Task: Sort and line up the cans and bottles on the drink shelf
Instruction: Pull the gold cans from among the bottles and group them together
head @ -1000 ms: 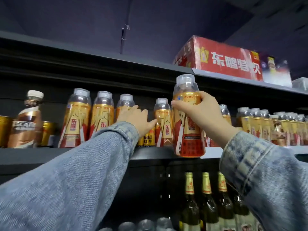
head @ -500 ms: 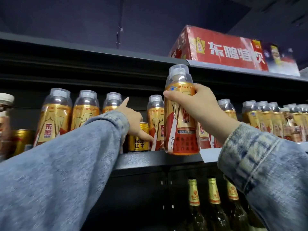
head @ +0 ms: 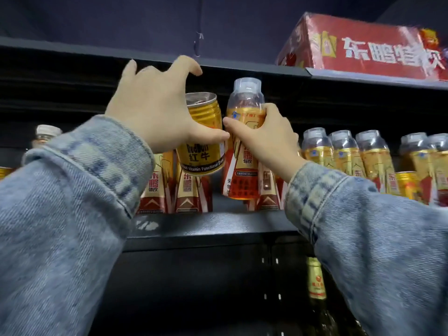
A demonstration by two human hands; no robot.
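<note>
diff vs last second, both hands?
The left hand, earlier reaching among the bottles on the shelf, has taken hold of the gold Red Bull can and lifted it up off the shelf, tilted. The right hand keeps its grip on the orange bottle, held above the shelf. The bottle row and red carton stayed put.

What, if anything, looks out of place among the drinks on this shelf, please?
A stray gold can sits among the bottles at the right, breaking that row. The left hand holds another gold can lifted and tilted; the right hand holds a bottle off the shelf.
</note>
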